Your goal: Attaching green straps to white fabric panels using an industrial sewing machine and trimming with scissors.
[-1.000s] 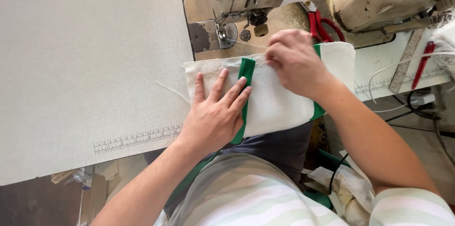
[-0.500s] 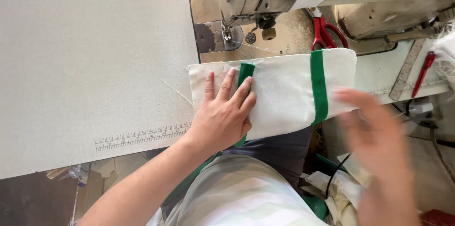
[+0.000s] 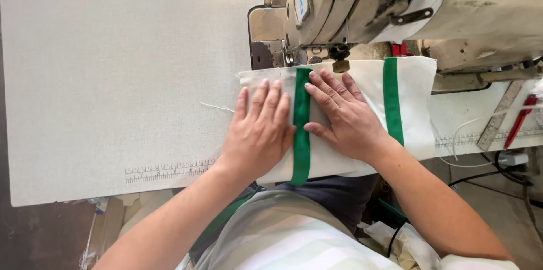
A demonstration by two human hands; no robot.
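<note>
Both hands lie flat with fingers spread, clamping nothing: the left hand [image 3: 257,134] and right hand [image 3: 342,114] press a white cloth [image 3: 353,86] on the desk [image 3: 113,77], either side of its green stripe [image 3: 301,128], below the sewing machine [image 3: 396,9].

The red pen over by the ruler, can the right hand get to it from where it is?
Probably yes. The right hand lies flat on the white cloth, holding nothing, and the red pen lies in the open beside the metal ruler. Only bare table lies between them.
</note>
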